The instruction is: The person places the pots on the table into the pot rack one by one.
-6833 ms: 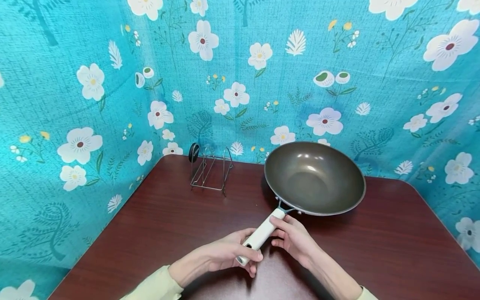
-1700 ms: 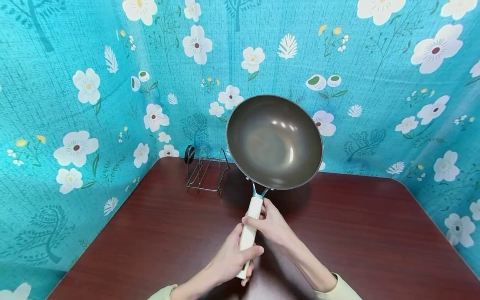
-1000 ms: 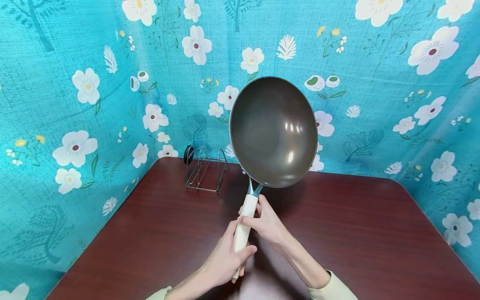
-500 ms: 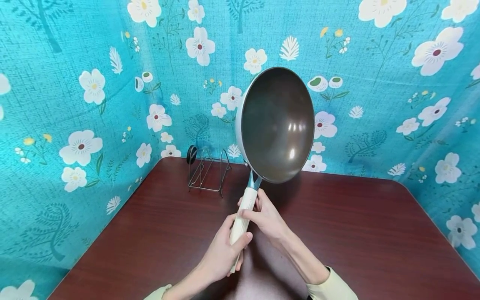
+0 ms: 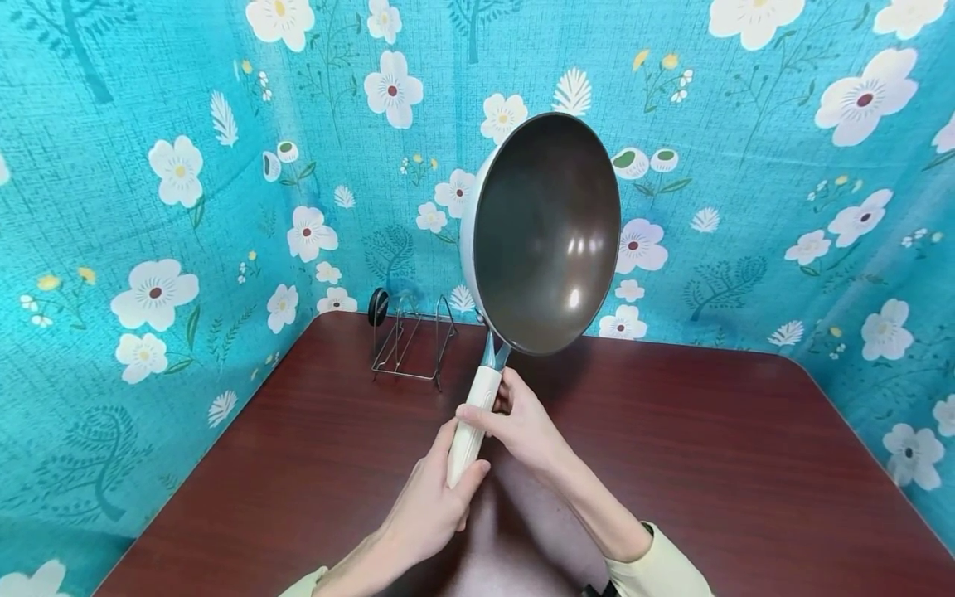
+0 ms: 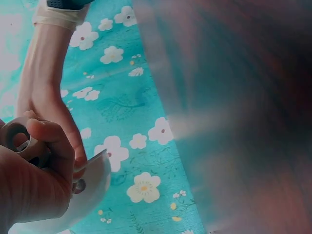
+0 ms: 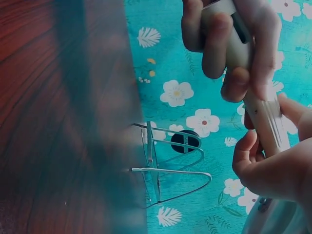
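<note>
A wok (image 5: 548,236) with a dark inside and a pale outer wall is held up over the table, its bowl tilted steeply and turned so the left outer side shows. My left hand (image 5: 425,506) grips the lower end of the white handle (image 5: 472,431), fingers curled round it in the right wrist view. Higher on the handle, near the metal fork, my right hand (image 5: 525,427) holds it with the thumb across the front. In the left wrist view the handle's end ring (image 6: 18,134) pokes out of the left fist, and part of the pale wok wall (image 6: 90,195) shows beyond.
A wire rack (image 5: 410,348) stands at the table's back left, with a black disc (image 5: 378,307) at its left end. The dark red table (image 5: 709,464) meets a blue flowered cloth (image 5: 358,133) behind and at the sides.
The wok, earlier low over the table at the right, has been raised, swung left and tilted upright; its outer left side now shows. Both hands moved with the handle, up and slightly left lately.
</note>
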The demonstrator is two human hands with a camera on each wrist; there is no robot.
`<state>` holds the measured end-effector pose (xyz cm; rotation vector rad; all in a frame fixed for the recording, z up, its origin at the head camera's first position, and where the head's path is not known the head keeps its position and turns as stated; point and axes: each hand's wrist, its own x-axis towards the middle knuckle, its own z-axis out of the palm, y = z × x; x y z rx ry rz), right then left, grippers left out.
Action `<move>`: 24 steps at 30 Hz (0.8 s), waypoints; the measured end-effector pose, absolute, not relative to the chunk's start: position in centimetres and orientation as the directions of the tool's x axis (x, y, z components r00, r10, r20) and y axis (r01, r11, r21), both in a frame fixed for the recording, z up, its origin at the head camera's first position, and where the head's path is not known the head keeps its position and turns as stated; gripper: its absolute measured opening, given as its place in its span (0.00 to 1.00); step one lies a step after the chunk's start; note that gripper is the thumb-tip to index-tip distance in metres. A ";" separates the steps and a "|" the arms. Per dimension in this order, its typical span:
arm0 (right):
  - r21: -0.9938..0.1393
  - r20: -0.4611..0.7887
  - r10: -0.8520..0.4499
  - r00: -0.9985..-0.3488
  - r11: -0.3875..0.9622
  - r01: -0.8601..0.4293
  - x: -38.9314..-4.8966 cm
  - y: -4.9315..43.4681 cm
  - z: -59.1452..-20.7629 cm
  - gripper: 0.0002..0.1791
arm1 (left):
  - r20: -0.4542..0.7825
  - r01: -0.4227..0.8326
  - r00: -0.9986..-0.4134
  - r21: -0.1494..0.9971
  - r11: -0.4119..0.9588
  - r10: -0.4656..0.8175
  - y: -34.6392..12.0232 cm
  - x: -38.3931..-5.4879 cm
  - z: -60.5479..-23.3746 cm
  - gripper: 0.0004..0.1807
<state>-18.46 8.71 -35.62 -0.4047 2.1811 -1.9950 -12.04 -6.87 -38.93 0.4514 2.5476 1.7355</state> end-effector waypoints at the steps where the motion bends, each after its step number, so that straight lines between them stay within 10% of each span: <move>1: -0.993 0.063 -0.298 -0.952 0.080 -0.090 -18.4 8.7 -35.5 0.27 | 0.145 0.228 -0.957 0.911 0.344 0.251 -6.9 -12.0 -39.0 0.31; 24: -0.991 0.064 -0.404 -0.912 0.085 -0.107 -18.9 8.2 -34.5 0.28 | 0.084 0.097 -0.973 0.994 0.050 0.213 -6.9 -11.5 -38.3 0.41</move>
